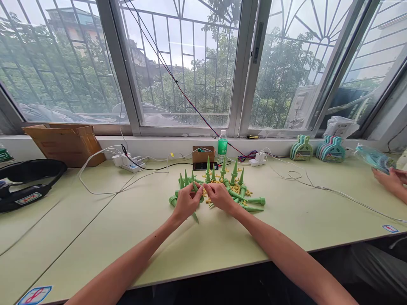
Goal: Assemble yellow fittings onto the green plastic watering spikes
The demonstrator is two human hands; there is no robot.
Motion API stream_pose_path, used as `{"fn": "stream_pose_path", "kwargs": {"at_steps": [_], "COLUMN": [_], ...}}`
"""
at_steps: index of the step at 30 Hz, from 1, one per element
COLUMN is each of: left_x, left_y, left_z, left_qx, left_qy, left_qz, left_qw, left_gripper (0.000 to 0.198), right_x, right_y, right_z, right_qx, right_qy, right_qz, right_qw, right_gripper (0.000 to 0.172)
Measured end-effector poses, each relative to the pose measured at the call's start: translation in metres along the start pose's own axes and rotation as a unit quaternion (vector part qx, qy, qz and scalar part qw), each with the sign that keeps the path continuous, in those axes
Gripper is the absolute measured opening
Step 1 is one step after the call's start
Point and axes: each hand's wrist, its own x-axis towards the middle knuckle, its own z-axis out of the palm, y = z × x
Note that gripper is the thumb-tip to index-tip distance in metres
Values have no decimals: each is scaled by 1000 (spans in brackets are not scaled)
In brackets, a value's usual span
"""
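My left hand (184,202) is closed around a green plastic watering spike (195,187), its pointed end tilted upward. Fingertip to fingertip with it, my right hand (220,197) is pinched shut; whatever lies in its fingers is too small to make out. Several green spikes stand point-up behind the hands, among them one spike (234,173) at the right. Others lie on their sides, such as the spike (256,201) with a ribbed cap. Small yellow plastic parts (237,189) are heaped between them, partly hidden by my right hand.
Behind the pile are a small cardboard box (203,155), a phone (203,166) and a green-liquid bottle (222,144). Cables and a power strip (132,166) run along the back. A black headband device (28,182) lies left. At far right, another person's hand (389,181) holds a plastic-wrapped item.
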Motion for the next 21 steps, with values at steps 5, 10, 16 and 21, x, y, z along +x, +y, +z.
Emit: {"fn": "stream_pose_path", "kwargs": {"at_steps": [5,10,16,21], "left_x": [5,6,0,0], "left_y": [-3,-6,-2,-2], "left_z": [-4,-5,-3,-2], "left_qx": [-29,-29,31,19], "left_qy": [25,24,13,8], "left_qz": [-21,-29,6,5], "left_qw": [999,999,999,1000], "left_gripper": [30,29,26,27], "right_x": [-1,-2,-1,0], "right_y": [-7,-6,1,1], "right_z": [-5,-5,-1,0], "right_qx": [54,76,29,15], "right_qy": [-5,-21,-18,-19], "right_qz": [0,-20,-28,-20], "right_qw": [999,997,999,999], "right_gripper": [32,25,41,50]}}
